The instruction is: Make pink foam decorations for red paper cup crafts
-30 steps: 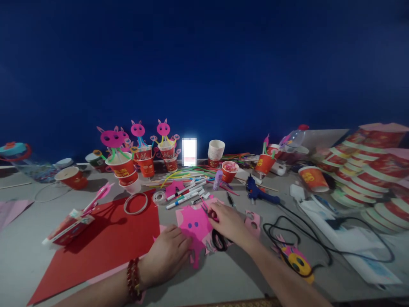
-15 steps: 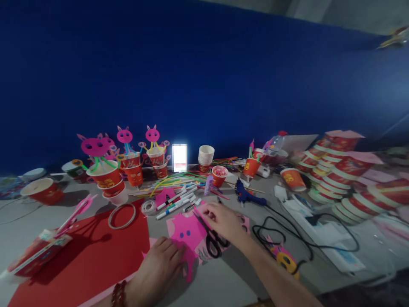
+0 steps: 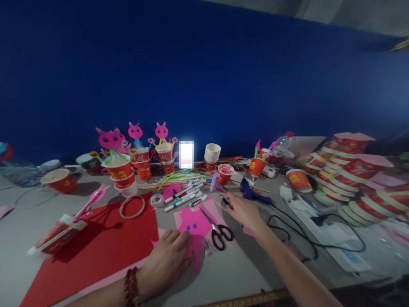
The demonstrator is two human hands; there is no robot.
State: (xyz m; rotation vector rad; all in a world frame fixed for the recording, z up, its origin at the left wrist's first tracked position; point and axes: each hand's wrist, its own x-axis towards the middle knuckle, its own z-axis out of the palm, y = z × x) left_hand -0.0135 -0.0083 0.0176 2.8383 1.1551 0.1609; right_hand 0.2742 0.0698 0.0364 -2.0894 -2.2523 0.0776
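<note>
My left hand (image 3: 169, 259) lies with its fingers flat on the edge of a bright pink paper shape (image 3: 195, 232), which has two blue dots. Paler pink paper (image 3: 179, 219) shows around that shape. Black-handled scissors (image 3: 220, 235) rest on the paper, between my two hands. Farther right, my right hand (image 3: 245, 209) has its fingers closed around a dark pen (image 3: 225, 201) at table level; the fingertips are partly hidden. Several white markers (image 3: 183, 199) and a purple glue stick (image 3: 215, 182) lie or stand just beyond the paper.
Red card (image 3: 105, 243) covers the left, with a tape ring (image 3: 132, 207) on it. Paper cups with pink animal heads (image 3: 110, 140) stand behind. A blue glue gun (image 3: 254, 194) trails its black cord to a power strip (image 3: 341, 249). Stacked red cups (image 3: 354, 170) fill the right.
My right hand has moved right, off the scissors, to the dark pen and closed on it. The scissors stay on the paper. My left hand keeps its place on the pink shape. The view has shifted slightly.
</note>
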